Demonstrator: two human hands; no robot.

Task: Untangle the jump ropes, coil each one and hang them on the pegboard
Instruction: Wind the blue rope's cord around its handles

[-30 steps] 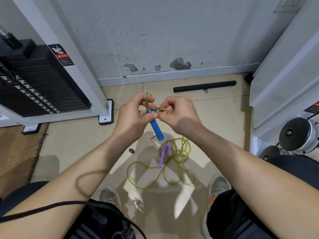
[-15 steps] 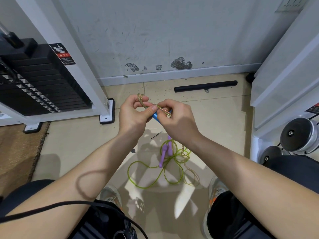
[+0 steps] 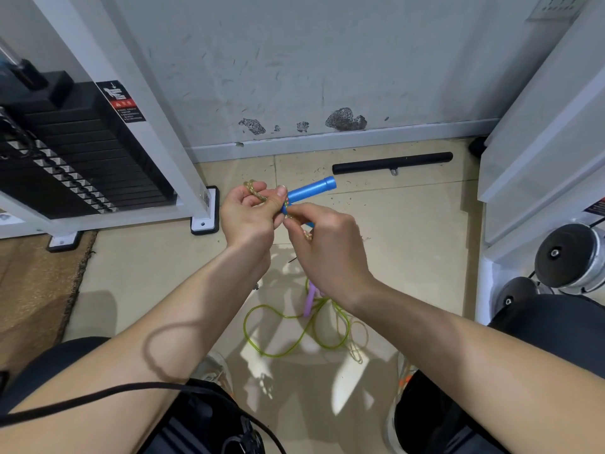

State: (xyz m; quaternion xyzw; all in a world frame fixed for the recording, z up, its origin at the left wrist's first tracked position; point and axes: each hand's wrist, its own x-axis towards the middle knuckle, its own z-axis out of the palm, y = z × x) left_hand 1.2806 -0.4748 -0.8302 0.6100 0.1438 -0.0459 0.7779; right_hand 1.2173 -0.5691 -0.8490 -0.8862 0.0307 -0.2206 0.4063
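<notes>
My left hand (image 3: 250,216) pinches a clear yellowish jump rope cord (image 3: 257,193) together with the blue handle (image 3: 311,190), which points up and to the right. Just right of it and below, my right hand (image 3: 325,244) pinches the same cord close to the handle's lower end; a short piece of cord shows under its fingers. On the floor below lies a green rope (image 3: 288,332) in loose loops with a purple handle (image 3: 309,299), tangled with a pale clear cord (image 3: 355,335). No pegboard is in view.
A black weight stack (image 3: 75,152) in a white frame (image 3: 154,103) stands at left, a brown mat (image 3: 29,290) beside it. A black bar (image 3: 393,162) lies by the wall. White rack (image 3: 540,132) and dumbbells (image 3: 569,257) at right. My shoes (image 3: 216,371) flank the ropes.
The blue handle swung from hanging downward to pointing up and right. My right hand dropped slightly lower along the cord, while my left hand kept its pinch.
</notes>
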